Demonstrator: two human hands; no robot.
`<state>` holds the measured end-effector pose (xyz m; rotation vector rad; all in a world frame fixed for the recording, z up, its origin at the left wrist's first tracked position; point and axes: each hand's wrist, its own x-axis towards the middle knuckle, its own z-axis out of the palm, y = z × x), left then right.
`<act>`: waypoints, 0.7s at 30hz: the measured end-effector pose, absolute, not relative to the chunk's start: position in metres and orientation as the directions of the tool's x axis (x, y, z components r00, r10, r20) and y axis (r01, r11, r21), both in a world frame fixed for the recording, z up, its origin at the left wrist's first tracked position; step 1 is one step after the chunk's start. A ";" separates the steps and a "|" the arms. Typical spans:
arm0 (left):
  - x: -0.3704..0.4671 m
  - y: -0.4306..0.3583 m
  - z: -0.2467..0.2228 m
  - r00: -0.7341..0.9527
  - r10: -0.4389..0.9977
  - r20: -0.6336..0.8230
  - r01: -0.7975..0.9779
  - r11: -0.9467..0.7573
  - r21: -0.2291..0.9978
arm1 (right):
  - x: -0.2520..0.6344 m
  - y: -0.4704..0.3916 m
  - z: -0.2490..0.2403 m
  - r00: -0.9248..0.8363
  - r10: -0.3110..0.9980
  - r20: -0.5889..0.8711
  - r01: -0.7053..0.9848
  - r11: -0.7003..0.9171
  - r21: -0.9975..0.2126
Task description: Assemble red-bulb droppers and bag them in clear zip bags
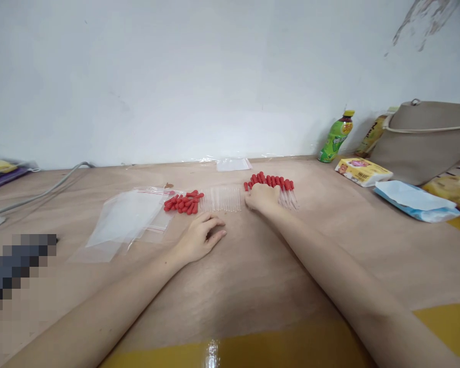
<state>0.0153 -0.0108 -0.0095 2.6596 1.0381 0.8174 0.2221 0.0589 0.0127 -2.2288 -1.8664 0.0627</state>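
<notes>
My left hand [201,237] rests on the table with fingers loosely curved and the thumb apart, holding nothing. Beyond its fingertips lies a heap of loose red rubber bulbs [182,203]. Thin clear glass tubes [222,199] lie side by side in a row between my two hands. My right hand [263,196] is closed at the right end of that row, its fingers pinching at a red-bulbed dropper [246,186]; the hand hides much of it. Behind and beside that hand is a row of droppers [278,181], red bulbs pointing away from me.
Clear plastic zip bags [122,220] lie at left, and a small bag [233,164] near the wall. On the right are a green drink bottle [336,137], a tissue pack [364,171], a blue-white packet [416,200] and a grey bag [425,138]. A cable [49,188] runs along the left.
</notes>
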 end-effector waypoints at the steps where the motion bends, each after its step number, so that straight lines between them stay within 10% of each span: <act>1: 0.015 -0.011 -0.009 0.609 0.667 0.428 0.572 -0.744 0.345 | 0.222 0.059 0.013 0.184 0.977 0.110 0.966 -0.159 -0.203; 21: -0.026 0.032 0.026 0.279 0.760 0.588 0.912 -0.401 0.085 | 0.227 0.056 0.027 0.183 0.980 0.079 0.957 -0.159 -0.244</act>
